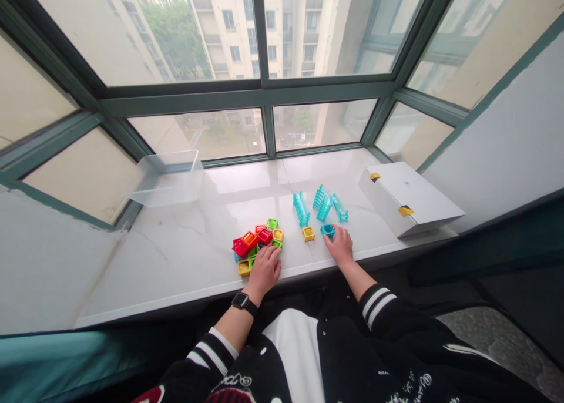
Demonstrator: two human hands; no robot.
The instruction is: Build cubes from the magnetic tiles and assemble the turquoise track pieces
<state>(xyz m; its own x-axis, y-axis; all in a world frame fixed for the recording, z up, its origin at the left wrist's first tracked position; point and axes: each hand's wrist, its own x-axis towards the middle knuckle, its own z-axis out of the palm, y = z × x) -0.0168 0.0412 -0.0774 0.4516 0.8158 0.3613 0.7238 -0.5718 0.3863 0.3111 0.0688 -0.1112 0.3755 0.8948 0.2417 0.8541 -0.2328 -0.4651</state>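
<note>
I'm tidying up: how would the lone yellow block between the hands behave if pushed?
The yellow block looks hollow, so it's probably light. Its squarish shape suggests sliding rather than rolling, and the glossy sill likely offers little resistance.

from the person (293, 356) i count three turquoise pieces (323, 204) at twelve o'clock, one lone yellow block (308, 234), one blue block (326, 231), one clear bin (170, 185) at eleven, one white box (416, 194) at one; heaped blocks (250, 239) overlap uncountably.
</note>
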